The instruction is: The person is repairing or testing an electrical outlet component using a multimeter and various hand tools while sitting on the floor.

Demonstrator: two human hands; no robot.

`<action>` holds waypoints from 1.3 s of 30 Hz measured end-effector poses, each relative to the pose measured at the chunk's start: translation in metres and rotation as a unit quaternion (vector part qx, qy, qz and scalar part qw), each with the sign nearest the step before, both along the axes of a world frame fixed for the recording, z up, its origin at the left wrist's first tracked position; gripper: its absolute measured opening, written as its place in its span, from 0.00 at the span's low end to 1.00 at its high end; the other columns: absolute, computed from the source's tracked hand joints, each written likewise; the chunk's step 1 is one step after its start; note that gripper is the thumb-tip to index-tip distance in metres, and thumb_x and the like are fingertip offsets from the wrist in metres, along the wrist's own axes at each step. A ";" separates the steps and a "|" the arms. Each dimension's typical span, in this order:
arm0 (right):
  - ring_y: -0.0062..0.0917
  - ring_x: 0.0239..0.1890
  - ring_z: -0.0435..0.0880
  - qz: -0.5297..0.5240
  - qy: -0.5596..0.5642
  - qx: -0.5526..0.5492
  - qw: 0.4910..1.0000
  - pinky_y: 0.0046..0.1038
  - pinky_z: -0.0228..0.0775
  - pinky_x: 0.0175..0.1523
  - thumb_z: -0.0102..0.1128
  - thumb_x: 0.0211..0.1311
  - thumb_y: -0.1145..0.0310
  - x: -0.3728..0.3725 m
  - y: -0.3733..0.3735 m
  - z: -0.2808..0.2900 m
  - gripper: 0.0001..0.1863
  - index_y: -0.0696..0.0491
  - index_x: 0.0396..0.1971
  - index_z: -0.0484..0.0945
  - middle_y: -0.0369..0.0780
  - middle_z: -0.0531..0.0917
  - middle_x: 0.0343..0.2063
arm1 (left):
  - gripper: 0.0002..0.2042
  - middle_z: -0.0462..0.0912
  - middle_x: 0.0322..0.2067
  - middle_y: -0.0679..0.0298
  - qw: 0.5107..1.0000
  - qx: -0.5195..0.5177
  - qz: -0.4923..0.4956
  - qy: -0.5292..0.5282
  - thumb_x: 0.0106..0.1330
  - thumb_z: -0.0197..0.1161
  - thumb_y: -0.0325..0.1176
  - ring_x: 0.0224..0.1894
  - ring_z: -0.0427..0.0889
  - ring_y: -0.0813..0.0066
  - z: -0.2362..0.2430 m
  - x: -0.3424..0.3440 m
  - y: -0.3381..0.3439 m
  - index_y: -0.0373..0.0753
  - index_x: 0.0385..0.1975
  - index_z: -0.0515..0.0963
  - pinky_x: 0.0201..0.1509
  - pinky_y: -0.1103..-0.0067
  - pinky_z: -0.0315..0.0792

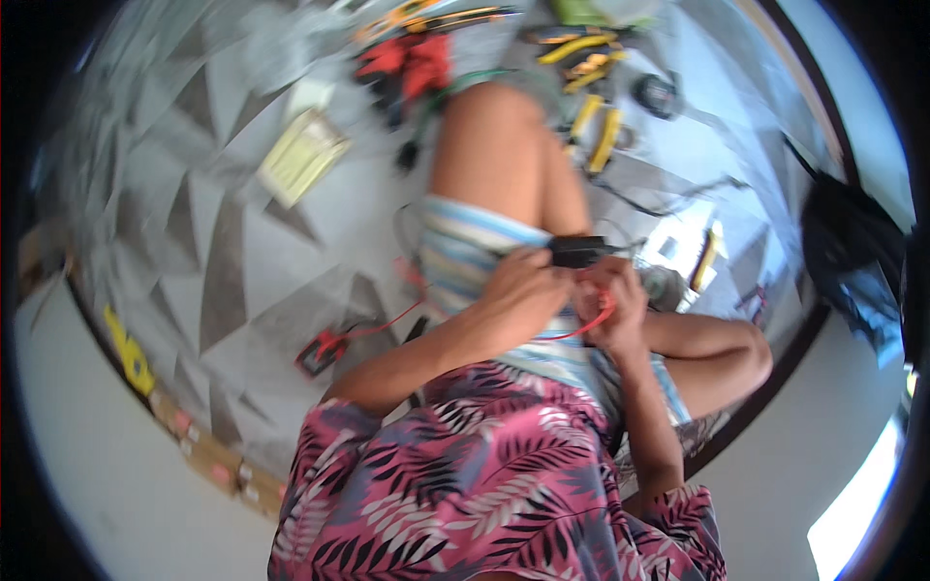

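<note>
My left hand [528, 295] is closed at the left end of a small black box [578, 251], which looks like a power adapter; blur hides the exact grip. Close by on the right, my right hand [615, 302] is curled around a red test lead [604, 316] just below the box. Both hands are over my lap, above the striped shorts [480, 232]. A red wire also runs left to a red and black meter [322, 351] on the floor beside my left forearm. The tips of the lead are hidden by my fingers.
Yellow-handled pliers [605, 140], a black tape roll [655, 95] and a black cord [649, 203] lie beyond my legs. Red and black gloves [407, 70] and a pale yellow box [303, 158] are at far left. A black bag [852, 242] rests at right.
</note>
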State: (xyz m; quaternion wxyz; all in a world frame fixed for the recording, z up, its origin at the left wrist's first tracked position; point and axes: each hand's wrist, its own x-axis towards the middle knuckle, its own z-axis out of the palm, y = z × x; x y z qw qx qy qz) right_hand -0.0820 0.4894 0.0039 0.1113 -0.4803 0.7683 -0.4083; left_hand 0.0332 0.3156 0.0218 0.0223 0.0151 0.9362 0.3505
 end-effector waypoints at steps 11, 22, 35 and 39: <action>0.38 0.34 0.83 0.063 0.013 0.098 0.993 0.38 0.76 0.40 0.64 0.55 0.73 0.016 -0.009 0.027 0.13 0.58 0.42 0.79 0.42 0.81 0.28 | 0.06 0.84 0.38 0.55 0.988 0.149 0.051 -0.011 0.66 0.61 0.24 0.43 0.84 0.53 0.030 -0.007 -0.044 0.35 0.42 0.79 0.47 0.65 0.76; 0.36 0.35 0.83 0.066 0.018 0.118 0.991 0.37 0.76 0.41 0.63 0.62 0.65 0.028 -0.011 0.014 0.13 0.54 0.44 0.80 0.41 0.80 0.31 | 0.09 0.84 0.42 0.54 0.989 0.097 0.088 -0.072 0.67 0.62 0.24 0.42 0.84 0.58 0.042 -0.003 -0.069 0.33 0.44 0.83 0.44 0.70 0.77; 0.36 0.36 0.87 0.059 0.017 0.087 0.994 0.36 0.79 0.40 0.57 0.63 0.67 0.029 -0.006 0.007 0.10 0.56 0.37 0.81 0.42 0.83 0.31 | 0.08 0.84 0.38 0.59 0.976 0.140 0.127 -0.108 0.64 0.66 0.24 0.38 0.83 0.70 0.022 0.000 -0.075 0.33 0.42 0.84 0.44 0.77 0.76; 0.38 0.36 0.85 0.061 -0.008 0.088 0.994 0.39 0.77 0.43 0.63 0.63 0.64 0.031 -0.002 0.001 0.14 0.54 0.45 0.80 0.42 0.82 0.32 | 0.09 0.84 0.38 0.59 0.976 0.155 0.117 -0.099 0.63 0.66 0.23 0.37 0.83 0.72 0.021 -0.001 -0.075 0.33 0.43 0.83 0.44 0.78 0.76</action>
